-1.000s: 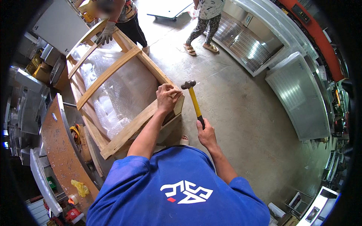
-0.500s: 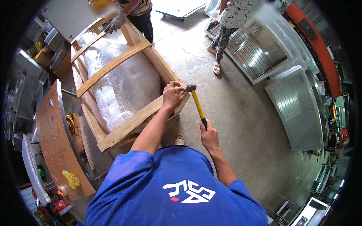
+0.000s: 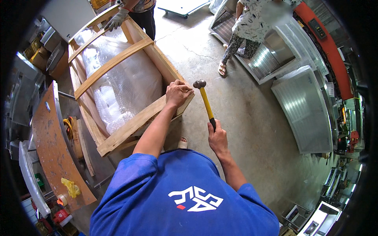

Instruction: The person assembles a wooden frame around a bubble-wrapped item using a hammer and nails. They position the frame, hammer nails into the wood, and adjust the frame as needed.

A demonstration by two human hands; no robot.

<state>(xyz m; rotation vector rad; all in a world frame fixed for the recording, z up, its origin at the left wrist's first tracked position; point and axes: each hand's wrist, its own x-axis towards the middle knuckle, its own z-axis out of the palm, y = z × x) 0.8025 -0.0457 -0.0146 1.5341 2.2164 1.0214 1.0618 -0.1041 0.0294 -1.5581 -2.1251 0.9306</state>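
A wooden crate [image 3: 172, 63] stands ahead of me on the left, with a large bubble-wrapped object [image 3: 126, 74] inside. Over its near end runs a plank [image 3: 132, 126]. At the plank's right end, on the crate's corner, rests my left hand [image 3: 178, 93]. Its fingers are curled and pinched together; whatever is between them is too small or hidden to tell. My right hand [image 3: 218, 138] grips a hammer [image 3: 205, 103] by the black end of its yellow handle. The metal head is raised just right of my left hand, apart from the wood.
A co-worker's gloved hand [image 3: 117, 19] rests on the crate's far end. Another person [image 3: 246, 27] stands at the far right beside perforated metal panels [image 3: 301, 106]. On my left is a brown board [image 3: 59, 145] with a yellow plastic bag [image 3: 71, 187] and tape.
The hammer head has moved from right beside my left fingers to slightly clear of them. My left hand stays at the crate corner. The person at the far right has shifted their legs.
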